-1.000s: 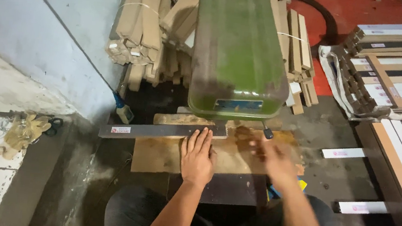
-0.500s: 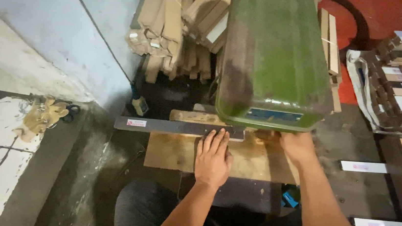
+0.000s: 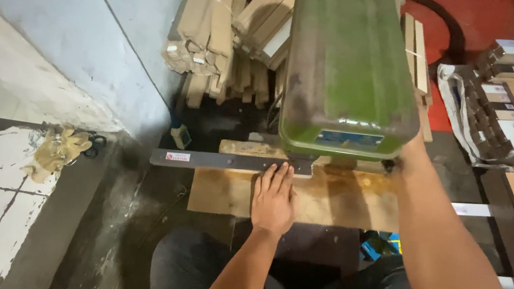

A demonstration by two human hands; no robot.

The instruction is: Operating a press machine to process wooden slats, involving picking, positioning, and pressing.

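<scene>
- While the left hand [image 3: 274, 196] is lying flat, fingers together and grasping nothing, its fingertips are pressing on the dark strip [image 3: 230, 161] just near of the green machine head [image 3: 349, 71].
- Compared with a second ago, the right arm [image 3: 442, 244] is no longer hovering over the wooden board [image 3: 339, 203]; it is now reaching far past the right side of the machine, suggesting work is passing from positioning the strip to operating the machine.
- Because the right hand itself is hidden behind the machine's lower right corner, I cannot tell whether it is clenched, released or grasping something.
- Since half a second ago the left hand is keeping almost the same place on the strip, which looks like steadying.
- Lying across the far edge of the board, the strip is running leftward well beyond it, its right end sitting under the machine head.
- Bundled wooden slats [image 3: 217, 34] are leaning far behind, and a crumpled pair of gloves [image 3: 58, 150] is lying on the left.
</scene>
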